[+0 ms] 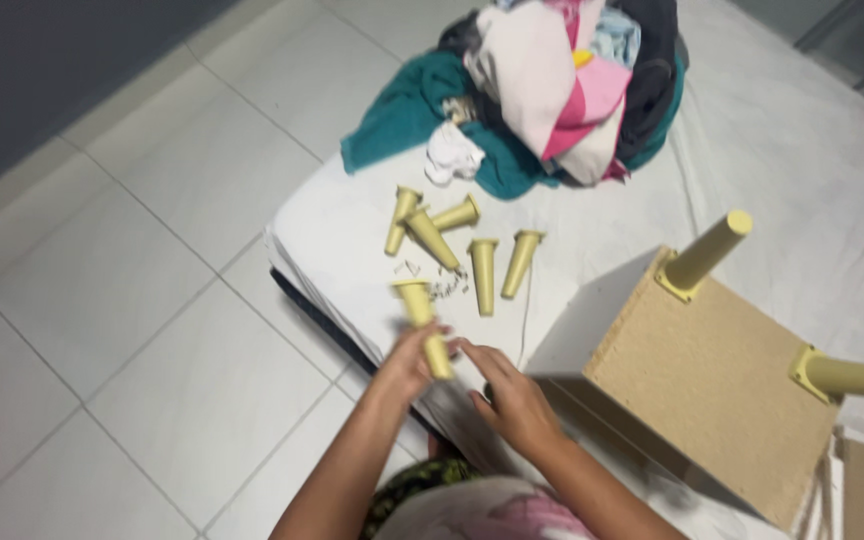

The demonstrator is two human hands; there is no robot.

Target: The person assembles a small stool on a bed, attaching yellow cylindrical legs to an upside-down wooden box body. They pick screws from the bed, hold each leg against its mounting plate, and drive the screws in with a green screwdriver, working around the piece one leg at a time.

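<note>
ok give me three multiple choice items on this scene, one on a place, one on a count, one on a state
1. Where does the pile of mixed coloured clothes lie?
A. at the far end of the white sheet
B. on the tiled floor
C. on the box

2. How many pale yellow tapered plastic legs lie loose on the sheet, unheld?
A. two
B. five
C. nine

3. What is the left hand doing?
A. resting flat
B. gripping one yellow leg
C. holding cloth

Answers: 1 A, the pile sits at the sheet's far end. 2 B, five lie grouped beyond the hands. 3 B, its fingers wrap a leg, while the right hand is empty beside the upturned chipboard box.
</note>
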